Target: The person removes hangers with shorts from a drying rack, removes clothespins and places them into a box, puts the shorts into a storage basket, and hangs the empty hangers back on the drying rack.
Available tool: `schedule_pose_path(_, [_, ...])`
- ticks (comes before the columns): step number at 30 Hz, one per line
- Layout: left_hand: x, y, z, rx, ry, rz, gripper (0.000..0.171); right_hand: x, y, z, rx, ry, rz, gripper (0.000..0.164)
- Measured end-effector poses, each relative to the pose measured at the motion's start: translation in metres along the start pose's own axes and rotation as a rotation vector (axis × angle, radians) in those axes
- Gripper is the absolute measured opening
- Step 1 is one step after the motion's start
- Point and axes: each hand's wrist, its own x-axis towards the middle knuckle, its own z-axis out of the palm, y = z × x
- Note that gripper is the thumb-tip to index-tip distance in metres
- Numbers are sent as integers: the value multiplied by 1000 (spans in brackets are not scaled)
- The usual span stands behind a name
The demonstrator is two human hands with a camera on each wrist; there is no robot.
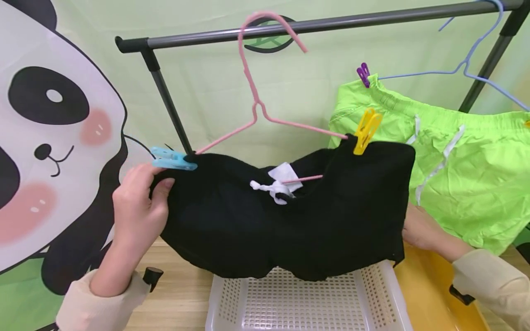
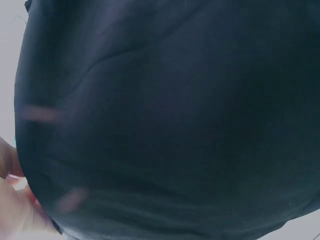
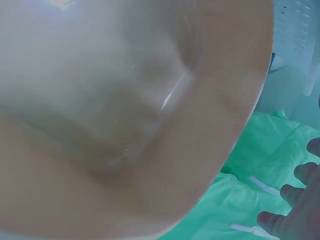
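Observation:
Black shorts (image 1: 240, 220) with a knotted white drawstring (image 1: 275, 187) hang from a pink hanger (image 1: 256, 87). A light blue clothespin (image 1: 174, 159) clips the waistband at left, a yellow one (image 1: 367, 131) at right. My left hand (image 1: 141, 200) pinches the left edge of the shorts just under the blue clothespin, thumb in front. In the left wrist view, black cloth fills most of the picture. My right hand (image 1: 422, 230) is by the lower right edge of the shorts, partly hidden behind them; the right wrist view shows its fingers (image 3: 292, 192) spread, holding nothing.
The pink hanger's hook loops over a dark metal rail (image 1: 198, 37). Bright green shorts (image 1: 476, 184) hang on a blue hanger (image 1: 468, 59) at right, a purple clothespin (image 1: 363, 75) on them. Below stand a white perforated basket (image 1: 306, 303) and a yellow tub (image 1: 430, 285).

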Motion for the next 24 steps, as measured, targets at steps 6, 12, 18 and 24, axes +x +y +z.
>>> schedule_pose_path(6, [-19,-7,6,3,-112,8,19,14,-30,-31,3,-257,193,59])
schedule_pose_path(12, [-30,-12,8,-8,-134,-21,21,16,-29,-34,33,-225,182,62])
schedule_pose_path(18, [-37,-15,10,-32,-159,-29,23,19,-31,-35,53,-243,225,58])
schedule_pose_path(24, [-41,-17,15,-23,-189,-29,22,22,-32,-37,44,-216,221,56])
